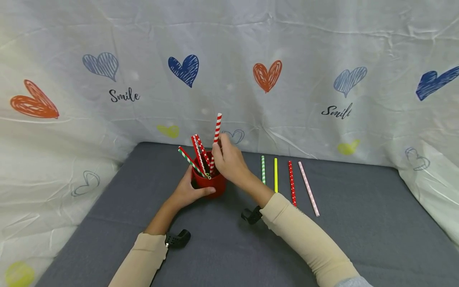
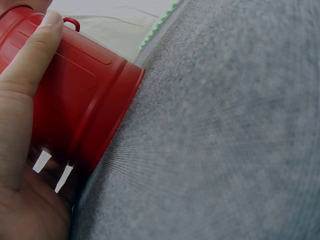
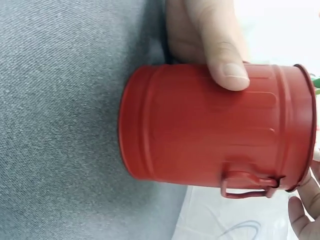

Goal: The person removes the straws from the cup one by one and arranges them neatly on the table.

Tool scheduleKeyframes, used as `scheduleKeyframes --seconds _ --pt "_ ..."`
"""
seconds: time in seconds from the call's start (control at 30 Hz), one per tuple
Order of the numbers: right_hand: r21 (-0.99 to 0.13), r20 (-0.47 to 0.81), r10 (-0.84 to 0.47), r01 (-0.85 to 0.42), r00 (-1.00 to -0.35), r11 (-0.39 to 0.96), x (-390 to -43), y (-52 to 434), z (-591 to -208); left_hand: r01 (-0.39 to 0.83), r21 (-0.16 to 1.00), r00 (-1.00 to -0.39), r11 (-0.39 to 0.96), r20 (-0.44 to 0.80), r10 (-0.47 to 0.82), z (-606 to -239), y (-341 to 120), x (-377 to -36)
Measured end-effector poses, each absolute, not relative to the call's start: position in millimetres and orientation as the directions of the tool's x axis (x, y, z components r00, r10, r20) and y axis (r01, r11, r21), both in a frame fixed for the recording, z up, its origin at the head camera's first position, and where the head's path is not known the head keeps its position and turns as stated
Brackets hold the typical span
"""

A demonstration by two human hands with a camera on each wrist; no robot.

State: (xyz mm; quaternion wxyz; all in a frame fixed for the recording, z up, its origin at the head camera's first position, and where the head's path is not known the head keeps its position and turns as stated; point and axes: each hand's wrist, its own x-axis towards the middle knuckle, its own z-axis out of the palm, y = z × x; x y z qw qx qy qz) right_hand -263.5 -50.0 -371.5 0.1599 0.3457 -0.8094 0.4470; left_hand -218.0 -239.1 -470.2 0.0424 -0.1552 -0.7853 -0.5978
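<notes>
A small red metal bucket (image 1: 219, 185) stands on the table with several patterned paper straws in it. My left hand (image 1: 184, 192) grips its side, the thumb across the front; the left wrist view shows this bucket (image 2: 95, 90) close up. Above the rim, my right hand (image 1: 229, 160) pinches a red-and-white striped straw (image 1: 218, 124), whose lower part is inside the bucket. Leaning left in it are a green-and-white striped straw (image 1: 187, 157) and red patterned straws (image 1: 196, 145). In the right wrist view the bucket's side handle shows, and the right fingers (image 3: 306, 212) are at the rim.
Right of the bucket, a green striped straw (image 1: 263, 169), a yellow straw (image 1: 275, 175), a red dotted straw (image 1: 291, 181) and a pink straw (image 1: 308, 188) lie in a row on the grey tablecloth (image 1: 358, 231). Behind hangs a white curtain (image 1: 229, 32) with printed hearts.
</notes>
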Motion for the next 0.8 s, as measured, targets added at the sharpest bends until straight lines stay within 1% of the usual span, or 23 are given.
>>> scheduleKeyframes --seconds 0.43,0.8 --pt "-0.593 0.587 -0.448 -0.735 -0.674 0.329 -257.3 -47.9 -364.8 0.292 0.925 -0.948 0.241 0.248 0.199 -472.6 -241.1 -218.3" --pt "-0.594 0.611 -0.434 -0.746 -0.662 0.301 -249.6 -43.9 -359.3 0.277 0.927 -0.953 0.252 0.233 0.191 -472.1 -240.4 -218.7"
